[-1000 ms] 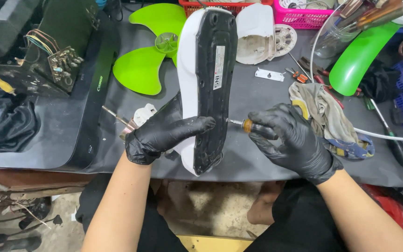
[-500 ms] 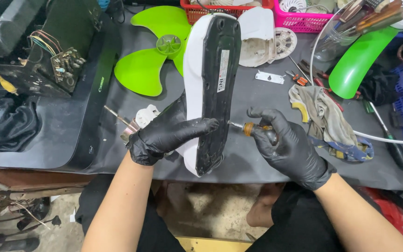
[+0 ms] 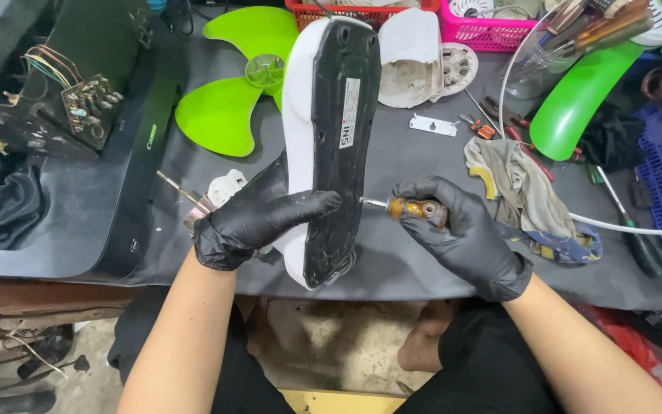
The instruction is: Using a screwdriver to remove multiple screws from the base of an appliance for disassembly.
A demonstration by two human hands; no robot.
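Left hand: the left hand [image 3: 258, 221], in a black glove, wraps around the white oblong plastic housing with a black underside [image 3: 329, 146]; the thumb side lies behind the white edge and the fingers [image 3: 312, 205] press flat across the black face, clamping the piece.
Right hand: the right hand [image 3: 461, 230], also in a black glove, is curled tight around the amber-handled screwdriver [image 3: 411, 208], pinching the handle between fingers and thumb.
Screwdriver tip: the metal shaft points left and meets the right edge of the black underside, just beside the left fingertips.
Housing position: it stands on edge, upright and slightly tilted, near the front rim of the dark grey worktop [image 3: 415, 161], its lower end at the table's front edge, between the two hands.
Label: a narrow pale sticker sits on the upper half of the black face.
Behind the housing: a lime-green three-blade fan propeller [image 3: 227, 92] lies flat to the left; a white domed plastic cover [image 3: 411, 57] sits to the right.
Right of the hands: a crumpled grey and yellow rag [image 3: 522, 192] lies near the right hand, with a white cable [image 3: 630, 228] running past it.
Far left: a small circuit board with coloured wires [image 3: 86, 100] rests on a black flat panel.
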